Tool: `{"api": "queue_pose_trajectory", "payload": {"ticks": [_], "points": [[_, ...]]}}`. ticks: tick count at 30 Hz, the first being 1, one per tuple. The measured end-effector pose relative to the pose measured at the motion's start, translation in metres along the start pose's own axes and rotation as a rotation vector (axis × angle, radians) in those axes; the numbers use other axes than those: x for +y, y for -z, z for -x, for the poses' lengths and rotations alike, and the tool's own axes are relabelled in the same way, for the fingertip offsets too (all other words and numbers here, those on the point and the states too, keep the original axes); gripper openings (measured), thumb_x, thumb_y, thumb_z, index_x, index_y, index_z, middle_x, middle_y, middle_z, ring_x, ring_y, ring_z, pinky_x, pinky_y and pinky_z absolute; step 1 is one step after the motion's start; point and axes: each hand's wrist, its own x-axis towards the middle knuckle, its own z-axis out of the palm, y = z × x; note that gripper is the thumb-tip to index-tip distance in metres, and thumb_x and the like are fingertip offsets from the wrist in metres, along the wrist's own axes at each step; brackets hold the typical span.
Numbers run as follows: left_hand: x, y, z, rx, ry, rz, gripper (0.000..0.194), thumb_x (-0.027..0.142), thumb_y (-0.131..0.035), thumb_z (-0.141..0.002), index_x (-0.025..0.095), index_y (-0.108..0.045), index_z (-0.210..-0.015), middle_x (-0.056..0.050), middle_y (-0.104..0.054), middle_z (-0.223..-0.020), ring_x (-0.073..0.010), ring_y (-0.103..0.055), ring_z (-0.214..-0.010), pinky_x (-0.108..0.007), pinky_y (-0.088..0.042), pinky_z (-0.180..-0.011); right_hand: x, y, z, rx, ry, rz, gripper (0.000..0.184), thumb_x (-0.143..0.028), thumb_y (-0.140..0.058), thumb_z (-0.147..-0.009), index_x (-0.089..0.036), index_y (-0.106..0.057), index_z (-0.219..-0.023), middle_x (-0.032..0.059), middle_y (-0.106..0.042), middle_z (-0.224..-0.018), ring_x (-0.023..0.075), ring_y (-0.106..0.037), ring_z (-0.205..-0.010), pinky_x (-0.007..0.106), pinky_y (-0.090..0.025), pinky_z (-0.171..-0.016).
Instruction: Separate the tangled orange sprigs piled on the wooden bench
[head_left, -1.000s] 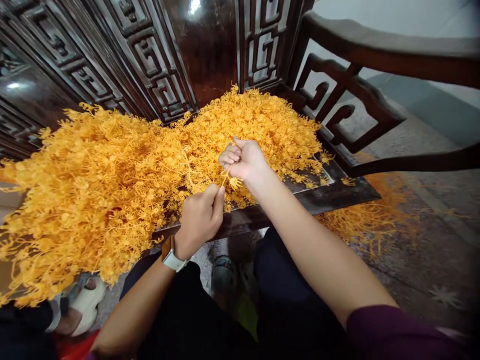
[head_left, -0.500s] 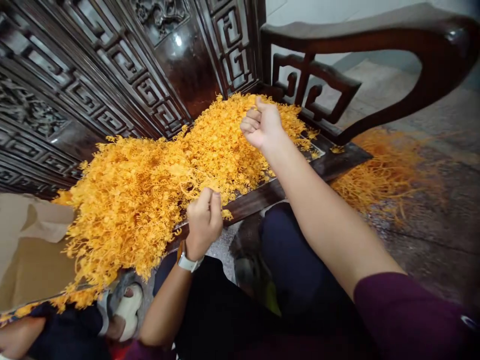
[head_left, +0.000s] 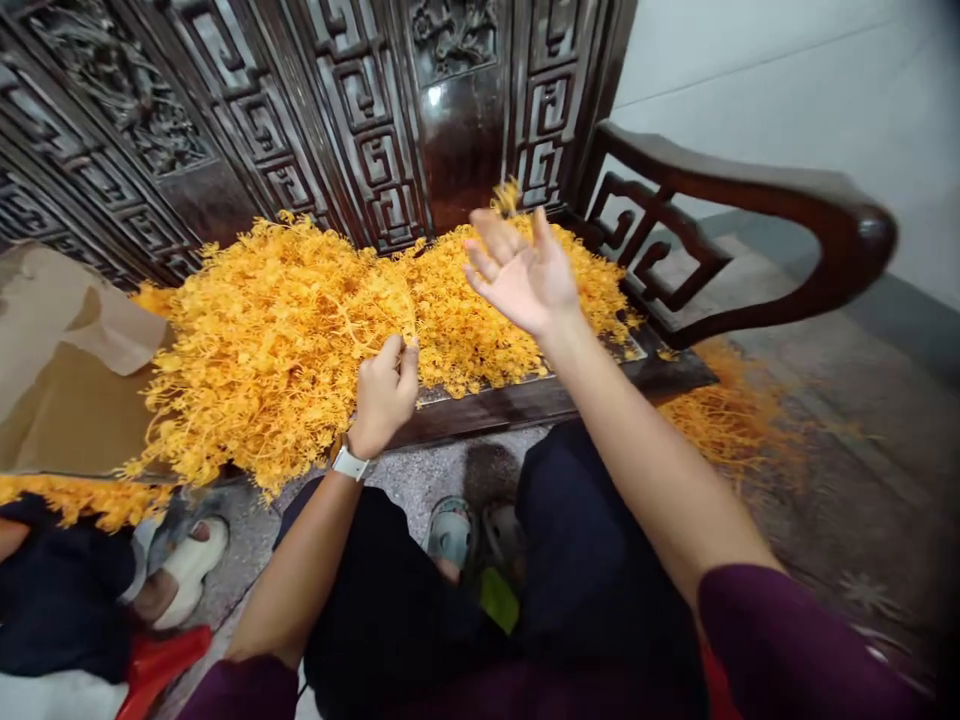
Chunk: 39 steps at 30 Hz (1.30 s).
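Opened wide since the earlier frame, the right hand (head_left: 521,275) spreads beneath a small orange sprig (head_left: 507,197) in midair over the heap of orange sprigs (head_left: 285,330) on the carved chair seat (head_left: 555,405), while the left hand (head_left: 384,395) seems to pinch a strand (head_left: 409,335).

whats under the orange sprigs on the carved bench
The heap of orange sprigs hides the dark wooden seat; only its front edge shows, the rest is covered.

Free air over the orange sprigs (head_left: 285,340) ends at the carved chair back (head_left: 457,130) and armrest (head_left: 750,185).
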Motion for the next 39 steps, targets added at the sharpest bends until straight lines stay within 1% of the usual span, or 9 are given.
{"api": "queue_pose_trajectory", "payload": {"ticks": [5, 10, 15, 23, 27, 30, 33, 36, 39], "points": [[0.008, -0.005, 0.000, -0.058, -0.010, -0.032, 0.034, 0.035, -0.050, -0.106, 0.023, -0.042, -0.075, 0.005, -0.036, -0.055, -0.0130, -0.033, -0.048, -0.032, -0.017, -0.057, 0.021, -0.010, -0.019, 0.249, -0.122, -0.172, 0.029, -0.046, -0.056, -0.096, -0.020, -0.065, -0.089, 0.0085, -0.074, -0.087, 0.0172, -0.062, -0.071, 0.026, -0.048, -0.058], [0.015, -0.014, -0.001, -0.129, -0.101, -0.075, 0.030, 0.033, -0.048, -0.106, 0.021, -0.050, -0.079, 0.004, -0.038, -0.057, -0.0143, -0.036, -0.050, -0.031, -0.019, -0.057, 0.027, -0.042, 0.001, -0.017, -0.083, -0.019, 0.035, -0.054, -0.074, -0.088, -0.020, -0.070, -0.089, 0.0082, -0.074, -0.084, 0.0186, -0.065, -0.075, 0.028, -0.049, -0.062], [0.019, -0.017, -0.001, -0.159, -0.082, -0.097, 0.026, 0.031, -0.045, -0.107, 0.021, -0.056, -0.086, 0.002, -0.043, -0.058, -0.0152, -0.038, -0.051, -0.032, -0.020, -0.057, 0.024, -0.045, 0.012, -0.220, 0.002, 0.024, 0.025, -0.036, -0.086, -0.082, -0.019, -0.070, -0.085, 0.0055, -0.074, -0.084, 0.0152, -0.065, -0.076, 0.027, -0.050, -0.067], [0.031, -0.031, -0.002, -0.261, -0.103, -0.048, 0.036, 0.038, -0.042, -0.110, 0.022, -0.045, -0.078, 0.003, -0.042, -0.060, -0.0138, -0.037, -0.052, -0.031, -0.023, -0.057, 0.029, -0.036, -0.005, 0.120, 0.023, -0.332, 0.024, -0.019, -0.074, -0.091, -0.021, -0.054, -0.079, -0.0031, -0.060, -0.067, 0.0104, -0.056, -0.064, 0.023, -0.046, -0.064], [0.050, -0.039, 0.008, -0.349, -0.147, -0.061, 0.034, 0.033, -0.045, -0.109, 0.022, -0.043, -0.077, 0.002, -0.042, -0.059, -0.0143, -0.040, -0.051, -0.032, -0.022, -0.057, 0.025, -0.014, -0.028, 0.337, -0.068, -0.514, 0.028, -0.020, -0.055, -0.102, -0.022, -0.044, -0.076, -0.0079, -0.038, -0.053, 0.0091, -0.036, -0.047, 0.022, -0.033, -0.051], [0.063, -0.039, 0.020, -0.407, -0.221, -0.024, 0.032, 0.029, -0.045, -0.108, 0.023, -0.042, -0.077, 0.002, -0.043, -0.060, -0.0146, -0.041, -0.052, -0.033, -0.023, -0.057, 0.012, 0.020, -0.043, 0.473, -0.006, -0.553, 0.032, -0.024, -0.040, -0.108, -0.023, -0.041, -0.076, -0.0095, -0.023, -0.050, 0.0097, -0.021, -0.043, 0.023, -0.021, -0.045], [0.068, -0.038, 0.029, -0.417, -0.282, 0.027, 0.030, 0.027, -0.044, -0.108, 0.023, -0.039, -0.078, 0.002, -0.042, -0.061, -0.0146, -0.042, -0.054, -0.033, -0.025, -0.058, 0.002, 0.052, -0.048, 0.546, 0.052, -0.486, 0.033, -0.027, -0.045, -0.108, -0.024, -0.039, -0.075, -0.0105, -0.017, -0.052, 0.0092, -0.016, -0.043, 0.023, -0.016, -0.044], [0.063, -0.039, 0.029, -0.378, -0.249, 0.031, 0.032, 0.030, -0.043, -0.109, 0.023, -0.040, -0.078, 0.002, -0.041, -0.061, -0.0138, -0.040, -0.053, -0.032, -0.025, -0.058, 0.000, 0.063, -0.044, 0.547, 0.064, -0.336, 0.033, -0.025, -0.061, -0.101, -0.023, -0.040, -0.075, -0.0108, -0.020, -0.053, 0.0076, -0.018, -0.044, 0.022, -0.017, -0.044], [0.050, -0.039, 0.018, -0.310, -0.185, 0.003, 0.034, 0.034, -0.045, -0.109, 0.022, -0.042, -0.078, 0.003, -0.042, -0.060, -0.0126, -0.038, -0.051, -0.032, -0.025, -0.057, 0.000, 0.055, -0.028, 0.339, 0.007, -0.131, 0.031, -0.016, -0.075, -0.089, -0.021, -0.049, -0.075, -0.0078, -0.042, -0.055, 0.0060, -0.032, -0.047, 0.021, -0.019, -0.044]]}}
